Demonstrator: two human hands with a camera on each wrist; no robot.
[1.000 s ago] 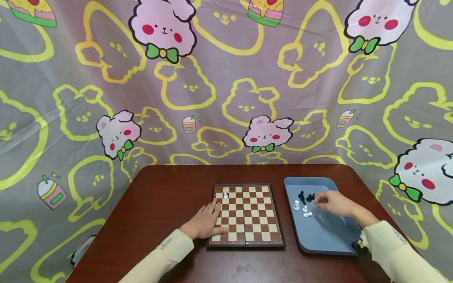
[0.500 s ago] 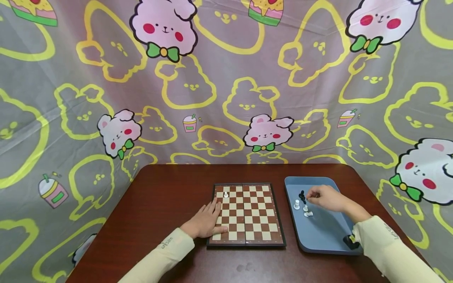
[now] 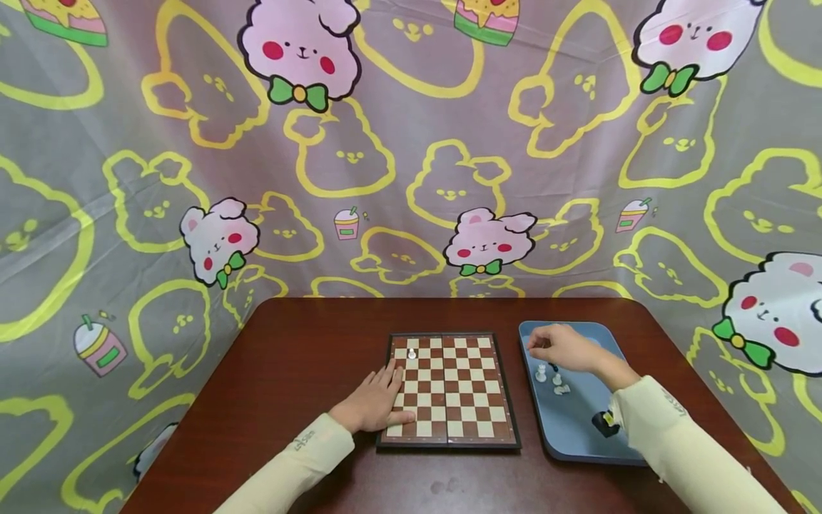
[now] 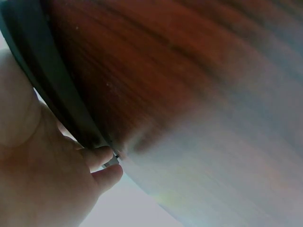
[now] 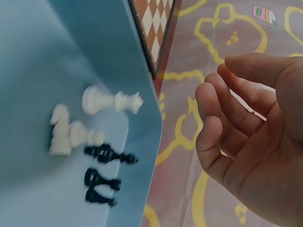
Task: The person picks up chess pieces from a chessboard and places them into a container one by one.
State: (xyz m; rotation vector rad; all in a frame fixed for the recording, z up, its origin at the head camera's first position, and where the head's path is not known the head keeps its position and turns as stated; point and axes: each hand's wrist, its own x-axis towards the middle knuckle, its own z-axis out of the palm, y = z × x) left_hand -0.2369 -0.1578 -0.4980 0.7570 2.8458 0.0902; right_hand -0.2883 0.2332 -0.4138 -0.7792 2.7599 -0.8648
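My left hand [image 3: 367, 401] lies flat along the left edge of the chessboard [image 3: 472, 392], fingers straight and thumb spread onto the squares. One small white chess piece [image 3: 412, 353] stands near the board's far left corner. Over the far part of the blue tray [image 3: 568, 428] hovers my right hand [image 3: 565, 348], fingers loosely bent, nothing visible between them. In the right wrist view, a tall white crowned piece [image 5: 113, 100] stands in the tray beside a shorter white piece [image 5: 85, 135] and a white knight [image 5: 60, 130] on its side. Several black chess pieces [image 5: 111, 153] stand close by.
A dark wooden table [image 3: 308, 343] carries the board and tray, with a gap between them. Patterned cloth [image 3: 385, 178] hangs behind and at the sides. A black wrist device [image 3: 604, 423] sits under the right cuff. The tray has a raised rim.
My right hand has moved left and slightly farther back across the tray, now covering most of the black pieces in the head view. The left hand has stayed on the board.
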